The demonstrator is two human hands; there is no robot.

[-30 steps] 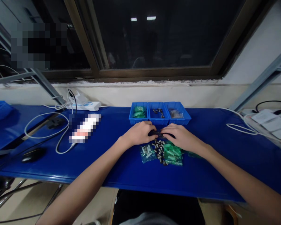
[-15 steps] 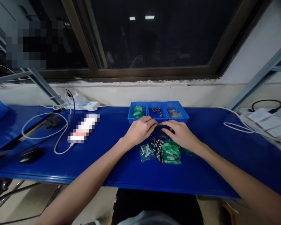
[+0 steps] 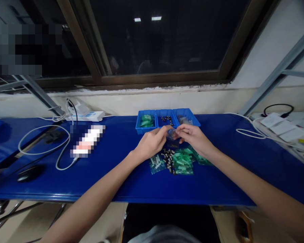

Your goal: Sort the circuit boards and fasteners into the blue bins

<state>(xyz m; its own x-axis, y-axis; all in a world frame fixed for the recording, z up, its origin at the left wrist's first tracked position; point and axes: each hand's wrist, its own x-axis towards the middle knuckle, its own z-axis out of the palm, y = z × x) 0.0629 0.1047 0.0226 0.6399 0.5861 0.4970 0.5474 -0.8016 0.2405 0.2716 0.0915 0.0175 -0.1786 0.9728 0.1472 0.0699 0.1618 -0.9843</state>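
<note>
Between my two hands is a small clear plastic bag point(image 3: 172, 135), held just in front of the blue bins. My left hand point(image 3: 152, 142) pinches its left side, thumb and finger pressed together. My right hand point(image 3: 193, 137) has its fingers drawn together at the bag's right side; the fingertips partly hide it. Below the hands lies a heap of small dark-and-silver fittings point(image 3: 169, 160). A clear bag of whitish pin-like pieces point(image 3: 157, 163) is left of the heap, and green plastic bags point(image 3: 182, 161) are to its right.
Three joined blue bins point(image 3: 146, 130) stand behind my hands, holding green bags, small fittings and clear bags. On the left are a pixelated phone-like object point(image 3: 88, 141), a black mouse point(image 3: 30, 173), cables and a white power strip point(image 3: 92, 116). White boxes point(image 3: 282, 125) and cables are at right.
The bag shows more plainly between my hands, and the right fingers have drawn together, where thumb and finger were spread. The whole view has shifted slightly.
</note>
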